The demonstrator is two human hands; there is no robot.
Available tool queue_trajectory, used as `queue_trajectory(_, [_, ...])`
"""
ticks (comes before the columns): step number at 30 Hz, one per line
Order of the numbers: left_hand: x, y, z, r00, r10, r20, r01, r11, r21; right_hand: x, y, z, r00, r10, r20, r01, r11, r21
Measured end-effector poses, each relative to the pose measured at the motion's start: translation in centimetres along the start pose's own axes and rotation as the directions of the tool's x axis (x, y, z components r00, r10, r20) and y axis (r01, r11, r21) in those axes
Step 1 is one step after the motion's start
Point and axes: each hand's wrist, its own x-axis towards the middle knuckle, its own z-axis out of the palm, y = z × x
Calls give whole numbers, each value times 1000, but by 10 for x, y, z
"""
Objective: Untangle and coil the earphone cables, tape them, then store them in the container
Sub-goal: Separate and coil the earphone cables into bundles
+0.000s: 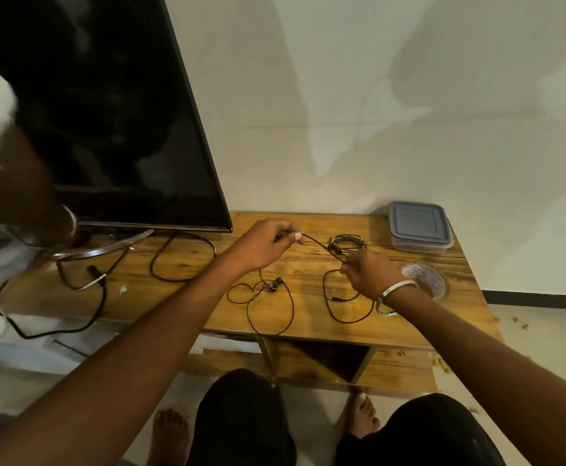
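On the far left of the wooden table (190, 260) a dark television (106, 112) stands on its curved metal foot, with thick black power leads (174, 260) looping across the wood beside it. Right of those, your left hand (264, 245) is raised over the table, thumb and fingers pinched on one end of a black earphone cable (318, 245). That cable runs taut down to your right hand (369, 274), whose curled fingers pinch it near a small coiled bundle of earphone wire (347, 243) lying just behind. Below your hands, slack loops of cable (268, 307) with the earbuds (273, 284) lie on the table, and another loop (345, 304) with its plug rests near your right wrist, which wears a bangle (394, 290). Just right of that hand sits a roll of tape (426, 280). Behind it, at the table's far right corner, the lidded clear container (421, 227) is closed.
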Motion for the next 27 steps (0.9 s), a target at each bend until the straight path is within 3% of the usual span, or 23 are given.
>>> queue_trajectory(3, [3, 2, 4, 999, 39, 21, -39, 999, 3, 0, -9, 4, 998, -59, 32, 60, 997, -54])
queue_trajectory(9, [9, 13, 10, 994, 84, 76, -88, 995, 41, 0, -42, -4, 933, -310, -182, 334, 935, 119])
queue_trajectory(14, [7, 16, 1, 994, 79, 76, -86, 992, 96, 2, -38, -13, 932, -281, -227, 284, 959, -23])
queue_trajectory(20, [3, 5, -10, 995, 35, 90, -46, 992, 114, -2, -12, -13, 941, -151, -304, 170, 985, 35])
queue_trajectory(27, [3, 2, -15, 997, 3, 80, -15, 988, 152, -1, 5, -4, 994, 50, -92, -53, 998, -27])
